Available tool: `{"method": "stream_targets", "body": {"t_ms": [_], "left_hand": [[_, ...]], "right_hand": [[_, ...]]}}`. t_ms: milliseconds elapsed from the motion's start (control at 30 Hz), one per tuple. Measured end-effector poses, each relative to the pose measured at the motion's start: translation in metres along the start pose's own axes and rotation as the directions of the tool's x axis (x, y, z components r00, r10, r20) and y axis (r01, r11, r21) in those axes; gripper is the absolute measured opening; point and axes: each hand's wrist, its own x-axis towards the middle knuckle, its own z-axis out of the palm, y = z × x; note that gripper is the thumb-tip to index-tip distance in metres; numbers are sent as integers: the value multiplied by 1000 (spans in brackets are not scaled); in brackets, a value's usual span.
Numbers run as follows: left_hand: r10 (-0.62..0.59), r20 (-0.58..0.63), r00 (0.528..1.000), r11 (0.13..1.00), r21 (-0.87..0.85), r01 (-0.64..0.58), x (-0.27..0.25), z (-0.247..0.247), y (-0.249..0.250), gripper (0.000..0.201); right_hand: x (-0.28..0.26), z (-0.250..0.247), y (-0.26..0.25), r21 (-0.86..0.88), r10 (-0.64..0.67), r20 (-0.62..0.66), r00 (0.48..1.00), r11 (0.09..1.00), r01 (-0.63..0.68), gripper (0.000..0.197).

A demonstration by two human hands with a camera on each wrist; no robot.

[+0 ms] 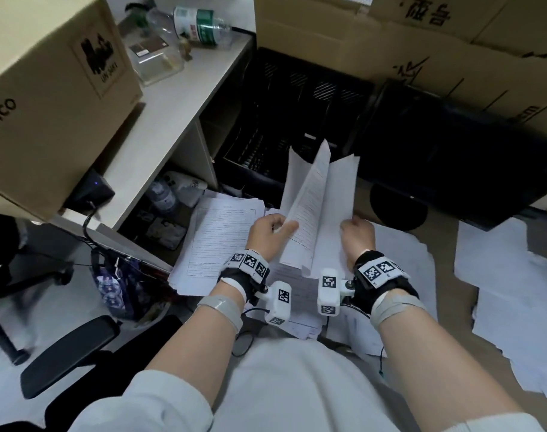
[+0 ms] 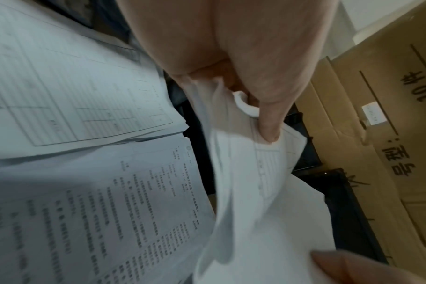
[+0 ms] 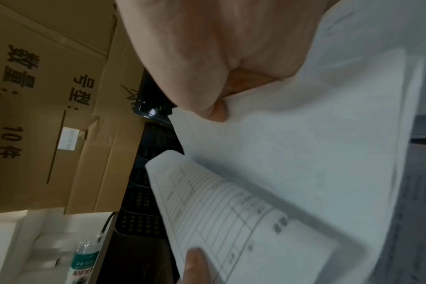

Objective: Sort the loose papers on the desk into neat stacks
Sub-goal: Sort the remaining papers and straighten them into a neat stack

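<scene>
Both hands hold a bundle of white sheets (image 1: 317, 201) upright above the desk. My left hand (image 1: 270, 230) pinches the left sheets, a ruled form (image 2: 265, 159), thumb on top. My right hand (image 1: 357, 233) grips the right-hand sheet (image 3: 292, 146), fingers curled round its edge. A stack of ruled forms (image 1: 217, 241) lies on the desk left of the hands. Printed text pages (image 2: 124, 203) lie under the left wrist. Loose white papers (image 1: 512, 294) are spread over the desk at the right.
A black mesh file tray (image 1: 284, 120) stands behind the held sheets, a dark monitor (image 1: 453, 151) to its right. Cardboard boxes (image 1: 421, 42) line the back. A side shelf (image 1: 172, 113) at the left carries a box and a plastic bottle (image 1: 200, 23). Office chair arm (image 1: 69, 350) at lower left.
</scene>
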Motion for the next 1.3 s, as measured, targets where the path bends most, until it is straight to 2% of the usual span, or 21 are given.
{"method": "stream_targets", "body": {"t_ms": [133, 233, 300, 367, 433, 467, 567, 600, 667, 700, 767, 867, 900, 967, 1000, 1067, 1100, 1167, 1200, 1233, 1300], "left_hand": [[-101, -48, 994, 993, -59, 98, 1, 5, -20, 25], [-90, 32, 995, 994, -55, 92, -7, 8, -27, 11], [-96, 71, 993, 992, -80, 101, -14, 8, -30, 19], [-128, 39, 991, 986, -106, 132, -20, 6, -38, 20], [-204, -58, 977, 974, -113, 197, -24, -2, -48, 15], [-251, -113, 961, 964, -118, 238, -26, -7, -54, 14], [-389, -276, 879, 921, -82, 381, -28, -26, -74, 13], [-452, -330, 829, 886, -55, 461, -30, -35, -80, 16], [-571, -407, 713, 791, -40, 611, -35, -52, -90, 35], [-605, -424, 674, 756, -42, 653, -37, -58, -95, 42], [-626, -439, 645, 734, -52, 677, -38, -66, -106, 48], [-638, -448, 627, 729, -88, 679, -34, -71, -121, 56], [-640, -461, 614, 723, -90, 685, -32, -74, -123, 56], [-641, -513, 571, 705, -99, 702, -30, -82, -126, 49], [-639, -539, 549, 698, -107, 708, -29, -85, -126, 45], [-619, -596, 512, 674, -68, 736, -25, -87, -129, 44], [-595, -635, 493, 650, -20, 759, -22, -86, -129, 50], [-503, -732, 459, 646, 33, 762, -17, -83, -124, 66], [-457, -755, 471, 678, 47, 733, -13, -82, -121, 68], [-426, -742, 518, 721, 68, 690, -10, -81, -118, 65], [-395, -629, 670, 824, 80, 561, -2, -76, -110, 50]], "right_hand": [[5, -12, 16, 18, 39, -105, 994, 999, -37, 14], [1, -12, 26, -37, 85, -32, 996, 996, -86, 9], [0, -7, 40, -91, 140, 30, 990, 986, -136, 17], [0, -2, 55, -164, 178, 38, 983, 972, -170, 15], [-3, 1, 64, -200, 199, -17, 980, 960, -198, 9], [-3, 3, 67, -206, 198, -49, 979, 957, -204, 6], [-5, 9, 67, -220, 182, -86, 979, 955, -197, 28], [-6, 14, 66, -239, 152, -65, 986, 957, -164, 25], [-5, 26, 64, -272, 110, -21, 994, 956, -111, 20], [-7, 31, 63, -280, 113, -5, 994, 954, -110, 19], [-9, 43, 62, -326, 95, 32, 995, 942, -79, 11], [-10, 51, 59, -393, 105, 45, 993, 916, -79, 8], [-10, 53, 58, -407, 107, 24, 994, 909, -88, 12], [-7, 57, 56, -393, 113, -31, 993, 912, -116, 30], [-4, 58, 56, -385, 121, -39, 992, 914, -127, 32], [2, 61, 58, -371, 133, -15, 991, 920, -129, 24], [4, 64, 58, -373, 136, 7, 991, 920, -124, 20], [4, 69, 54, -370, 133, 32, 991, 922, -111, 25], [3, 71, 51, -354, 120, 47, 992, 930, -96, 29], [2, 74, 49, -341, 110, 62, 992, 936, -83, 31], [0, 77, 46, -304, 99, 76, 992, 950, -72, 30]]}}
